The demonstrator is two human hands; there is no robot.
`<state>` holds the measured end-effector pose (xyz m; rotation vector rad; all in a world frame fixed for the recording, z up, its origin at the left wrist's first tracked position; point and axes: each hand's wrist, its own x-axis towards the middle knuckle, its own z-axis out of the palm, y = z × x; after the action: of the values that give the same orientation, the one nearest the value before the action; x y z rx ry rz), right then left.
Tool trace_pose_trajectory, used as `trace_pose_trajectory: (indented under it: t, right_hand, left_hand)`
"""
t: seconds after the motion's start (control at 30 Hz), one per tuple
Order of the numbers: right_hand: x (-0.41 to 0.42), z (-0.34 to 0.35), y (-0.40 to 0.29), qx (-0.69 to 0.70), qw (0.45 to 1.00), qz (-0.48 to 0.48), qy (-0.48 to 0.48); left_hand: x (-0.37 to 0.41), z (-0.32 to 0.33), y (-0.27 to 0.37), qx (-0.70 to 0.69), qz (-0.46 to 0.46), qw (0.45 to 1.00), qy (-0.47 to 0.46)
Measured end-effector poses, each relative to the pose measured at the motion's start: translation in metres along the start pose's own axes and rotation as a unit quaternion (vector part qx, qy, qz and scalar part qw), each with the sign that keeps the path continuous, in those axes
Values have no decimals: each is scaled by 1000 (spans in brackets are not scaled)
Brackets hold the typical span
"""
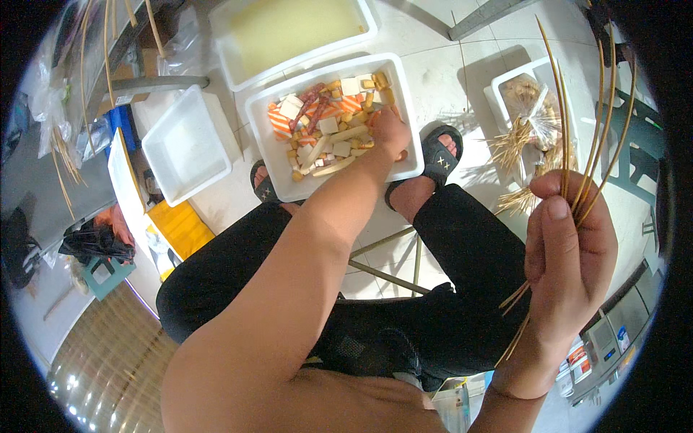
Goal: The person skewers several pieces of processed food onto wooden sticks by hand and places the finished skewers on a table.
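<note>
My left hand [391, 131] reaches into the right side of a white plastic tub [260, 140], its fingers bent down among the food pieces. What those fingers hold, if anything, is hidden. Inside the tub lie white tofu-like blocks [328, 126], orange-and-white striped pieces [279, 123], dark red sausages [309, 108], small golden-brown chunks [381, 81] and long pale sticks [346, 136]. Raised at the right, my right hand [568, 243] grips several thin bamboo skewers [598, 124] between thumb and fingers. Their upper ends fan out and the lower ends show below the palm.
Beyond the tub sits another white tub [298, 38] with a yellowish inside. A smaller white tub [187, 143] stands at left. Bundled skewers in plastic bags [533, 116] rest in a white container [501, 81] at right. Metal table legs [487, 19] reach the tiled floor.
</note>
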<state>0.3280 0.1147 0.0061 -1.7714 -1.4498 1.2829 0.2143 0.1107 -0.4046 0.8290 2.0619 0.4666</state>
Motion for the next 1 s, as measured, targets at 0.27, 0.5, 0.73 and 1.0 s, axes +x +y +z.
trace_pose_trajectory:
  t: [0.27, 0.5, 0.73, 1.0]
  right_hand:
    - [5, -1, -2, 16, 1000, 11, -8]
    - [-2, 0, -7, 29, 999, 16, -28]
    - [-8, 8, -3, 27, 997, -4, -73]
    - [7, 18, 11, -36, 991, -37, -122]
  left_hand:
    - [0, -11, -23, -95, 14, 995, 30]
    - [-28, -105, -104, 205, 105, 957, 173]
    - [-40, -130, -165, 163, 57, 977, 122]
    - [-57, -118, -147, 131, 99, 986, 0]
